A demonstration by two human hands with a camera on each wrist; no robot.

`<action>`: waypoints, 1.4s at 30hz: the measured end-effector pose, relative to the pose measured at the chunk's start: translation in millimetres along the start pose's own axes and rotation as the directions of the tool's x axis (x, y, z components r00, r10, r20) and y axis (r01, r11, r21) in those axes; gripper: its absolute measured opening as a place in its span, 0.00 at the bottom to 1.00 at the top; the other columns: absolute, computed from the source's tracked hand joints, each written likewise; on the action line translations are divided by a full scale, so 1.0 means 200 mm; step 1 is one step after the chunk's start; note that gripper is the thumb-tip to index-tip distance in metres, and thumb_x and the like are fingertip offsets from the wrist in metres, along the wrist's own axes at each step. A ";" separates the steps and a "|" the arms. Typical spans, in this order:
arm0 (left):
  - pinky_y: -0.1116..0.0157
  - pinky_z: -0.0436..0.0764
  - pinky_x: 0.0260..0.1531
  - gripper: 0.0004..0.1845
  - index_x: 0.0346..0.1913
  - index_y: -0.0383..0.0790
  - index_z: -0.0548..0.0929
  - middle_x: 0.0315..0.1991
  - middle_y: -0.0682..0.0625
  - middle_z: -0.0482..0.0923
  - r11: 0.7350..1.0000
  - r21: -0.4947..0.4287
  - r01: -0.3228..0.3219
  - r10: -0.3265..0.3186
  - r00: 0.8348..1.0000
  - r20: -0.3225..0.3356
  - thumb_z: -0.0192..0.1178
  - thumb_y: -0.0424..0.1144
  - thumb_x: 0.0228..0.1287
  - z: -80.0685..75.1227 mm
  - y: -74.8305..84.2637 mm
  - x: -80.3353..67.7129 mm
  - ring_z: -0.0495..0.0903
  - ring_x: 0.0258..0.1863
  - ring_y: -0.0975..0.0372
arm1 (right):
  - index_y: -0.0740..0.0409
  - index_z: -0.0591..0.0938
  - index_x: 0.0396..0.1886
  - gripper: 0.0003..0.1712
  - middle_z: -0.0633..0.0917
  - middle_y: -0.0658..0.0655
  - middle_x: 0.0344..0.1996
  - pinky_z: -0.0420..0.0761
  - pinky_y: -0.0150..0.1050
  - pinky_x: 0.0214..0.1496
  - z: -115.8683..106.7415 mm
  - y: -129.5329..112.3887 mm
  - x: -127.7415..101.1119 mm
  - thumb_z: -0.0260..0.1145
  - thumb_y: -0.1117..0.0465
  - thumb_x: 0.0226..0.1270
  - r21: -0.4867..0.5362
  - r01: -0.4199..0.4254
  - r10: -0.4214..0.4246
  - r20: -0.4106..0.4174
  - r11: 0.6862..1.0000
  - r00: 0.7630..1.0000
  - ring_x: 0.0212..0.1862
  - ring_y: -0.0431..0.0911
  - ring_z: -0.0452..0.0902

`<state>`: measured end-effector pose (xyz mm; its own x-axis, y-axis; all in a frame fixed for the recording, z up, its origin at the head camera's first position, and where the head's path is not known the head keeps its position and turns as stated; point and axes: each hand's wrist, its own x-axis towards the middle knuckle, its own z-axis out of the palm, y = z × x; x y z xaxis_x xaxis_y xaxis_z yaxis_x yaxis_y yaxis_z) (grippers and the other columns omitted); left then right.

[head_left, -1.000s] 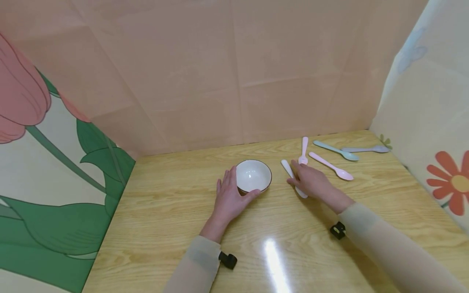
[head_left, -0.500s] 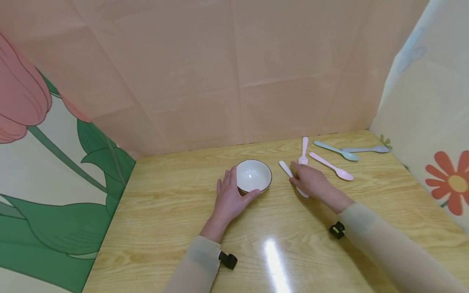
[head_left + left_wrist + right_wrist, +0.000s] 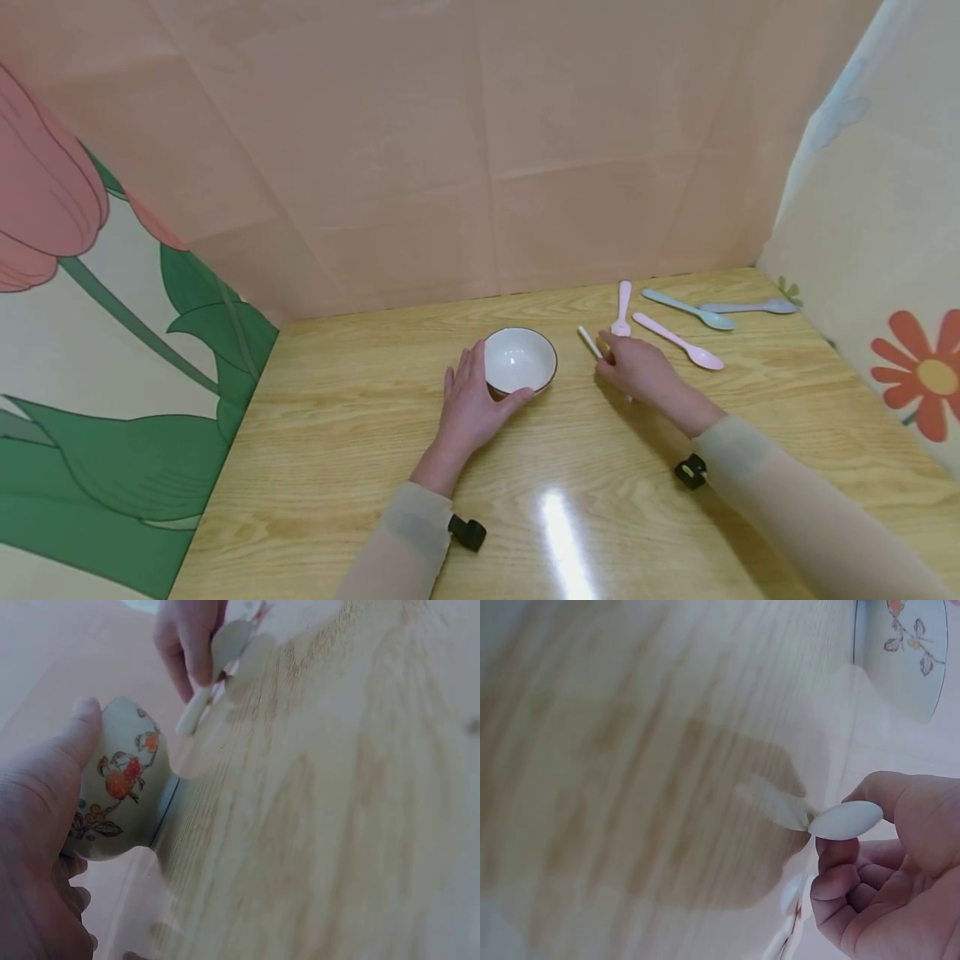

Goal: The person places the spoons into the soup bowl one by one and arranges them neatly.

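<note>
Left hand (image 3: 471, 406) cups bowl (image 3: 519, 360) side, thumb on wall, steadying it on table (image 3: 337, 433). Right hand (image 3: 636, 369) pinches white spoon (image 3: 589, 342), handle raised toward bowl. 4 spoons (image 3: 678, 340) lie beyond right hand.

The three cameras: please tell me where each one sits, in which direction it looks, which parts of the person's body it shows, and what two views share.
Head: sits above, looks forward and down at the table; shows both sleeves, left hand at the bowl, right hand pinching the white spoon.
Left wrist: sits low behind the left hand, looks across the table; shows the thumb on the bowl's painted side.
Right wrist: sits close above the table, looks past the right hand's fingers gripping the spoon.
Shared: both wrist views show the bowl and the white spoon.
</note>
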<state>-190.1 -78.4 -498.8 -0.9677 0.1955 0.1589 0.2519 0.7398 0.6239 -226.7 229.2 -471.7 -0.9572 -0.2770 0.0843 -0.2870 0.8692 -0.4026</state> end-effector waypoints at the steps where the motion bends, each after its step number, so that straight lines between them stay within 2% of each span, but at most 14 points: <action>1: 0.40 0.44 0.85 0.66 0.90 0.40 0.51 0.87 0.38 0.58 1.000 -0.001 0.001 -0.001 1.000 0.000 0.68 0.77 0.64 0.00 0.00 0.00 0.50 0.88 0.46 | 0.79 0.74 0.74 0.36 0.91 0.57 0.33 0.81 0.50 0.35 0.00 0.00 0.00 0.66 0.65 0.70 0.005 -0.008 0.008 0.003 1.000 1.000 0.29 0.48 0.81; 7: 0.40 0.43 0.85 0.66 0.90 0.40 0.51 0.87 0.39 0.58 1.000 -0.001 0.004 -0.004 1.000 0.003 0.68 0.78 0.65 0.00 0.00 0.00 0.50 0.88 0.46 | 0.77 0.71 0.78 0.38 0.89 0.59 0.35 0.77 0.45 0.32 0.00 0.03 0.00 0.65 0.65 0.72 0.040 -0.063 0.062 0.018 0.997 0.998 0.27 0.47 0.78; 11: 0.40 0.43 0.85 0.66 0.90 0.40 0.51 0.86 0.38 0.59 1.000 -0.003 0.001 -0.001 1.000 0.002 0.68 0.77 0.65 -0.01 0.00 0.00 0.50 0.88 0.45 | 0.76 0.69 0.80 0.38 0.90 0.64 0.39 0.78 0.43 0.30 0.00 0.04 0.00 0.65 0.64 0.74 0.079 -0.082 0.080 0.029 0.994 0.996 0.27 0.47 0.79; 15: 0.39 0.43 0.85 0.65 0.90 0.40 0.51 0.86 0.37 0.59 1.000 -0.001 -0.003 0.003 1.000 -0.001 0.68 0.77 0.65 -0.01 0.00 0.00 0.51 0.88 0.45 | 0.76 0.66 0.82 0.41 0.90 0.69 0.45 0.81 0.45 0.34 -0.01 0.05 0.01 0.66 0.64 0.74 0.128 -0.088 0.085 0.027 0.988 0.996 0.31 0.49 0.83; 19: 0.40 0.43 0.85 0.65 0.90 0.42 0.50 0.86 0.38 0.59 1.000 0.008 -0.001 0.001 1.000 0.003 0.67 0.77 0.65 0.00 -0.01 0.00 0.50 0.88 0.46 | 0.75 0.62 0.84 0.44 0.90 0.67 0.44 0.81 0.45 0.38 -0.01 0.05 0.01 0.67 0.65 0.74 0.189 -0.090 0.087 0.021 0.978 0.996 0.35 0.50 0.84; 26: 0.40 0.44 0.85 0.66 0.90 0.42 0.49 0.86 0.38 0.58 1.000 0.005 0.000 0.000 1.000 0.006 0.67 0.77 0.65 0.00 -0.01 0.00 0.50 0.88 0.45 | 0.74 0.53 0.87 0.52 0.89 0.62 0.39 0.81 0.46 0.41 -0.01 0.05 0.01 0.71 0.67 0.73 0.256 -0.045 0.052 -0.023 0.966 0.998 0.37 0.51 0.83; 30: 0.40 0.43 0.85 0.66 0.90 0.42 0.49 0.86 0.38 0.58 1.000 0.002 -0.004 0.004 1.000 0.005 0.67 0.78 0.65 0.00 -0.01 0.00 0.50 0.88 0.45 | 0.70 0.47 0.90 0.58 0.88 0.62 0.38 0.82 0.46 0.42 -0.01 0.05 0.00 0.73 0.68 0.72 0.273 -0.030 0.045 -0.049 0.961 0.998 0.39 0.52 0.83; 37: 0.40 0.43 0.85 0.66 0.90 0.41 0.50 0.86 0.37 0.59 1.000 0.003 -0.003 0.003 1.000 0.001 0.67 0.78 0.65 0.01 -0.01 0.00 0.50 0.88 0.46 | 0.66 0.48 0.90 0.60 0.85 0.58 0.34 0.79 0.39 0.40 -0.04 0.02 0.00 0.74 0.70 0.68 0.306 0.011 0.021 -0.101 0.952 0.995 0.37 0.48 0.80; 42: 0.40 0.44 0.85 0.66 0.90 0.42 0.49 0.87 0.37 0.58 1.000 0.008 0.001 -0.001 1.000 0.003 0.67 0.78 0.65 0.01 0.00 0.00 0.50 0.88 0.45 | 0.64 0.49 0.90 0.59 0.84 0.59 0.35 0.78 0.33 0.37 -0.06 -0.01 0.00 0.73 0.74 0.68 0.368 0.051 -0.003 -0.130 0.929 0.991 0.37 0.47 0.79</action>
<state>-190.7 -77.8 -500.7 -0.9681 0.1964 0.1558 0.2507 0.7449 0.6183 -226.1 232.0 -459.6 -0.9531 -0.2238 0.2037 -0.3014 0.6423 -0.7047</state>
